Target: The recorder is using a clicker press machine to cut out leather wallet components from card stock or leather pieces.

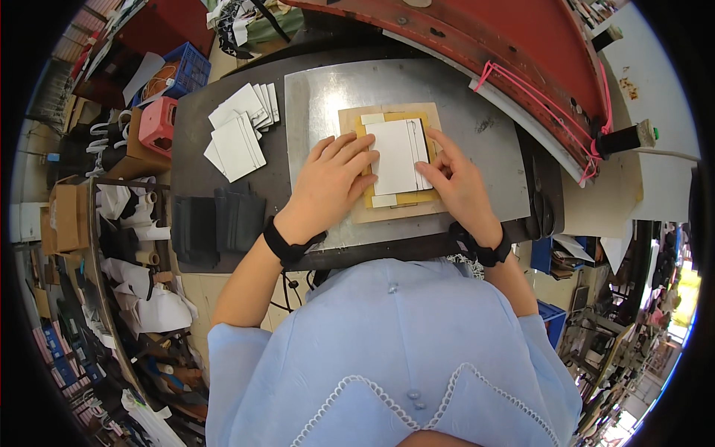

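Observation:
A white rectangular panel (391,158) with thin dark lines along its right side lies on a yellow board (406,199), with a dark edge showing at its right. Beneath the yellow board is a larger tan board (346,121), flat on a metal plate. My left hand (331,173) lies with fingers stretched, their tips resting on the panel's left edge. At the panel's right side, my right hand (458,179) has its thumb on the surface and its index finger apart near the upper right corner; its other fingers are partly hidden.
The metal plate (484,171) covers much of the dark table. Several white panels (238,141) lie fanned out on the left, above stacks of black pieces (238,216). A red machine beam (477,45) with pink cord crosses the far right. A shelf (100,246) stands left.

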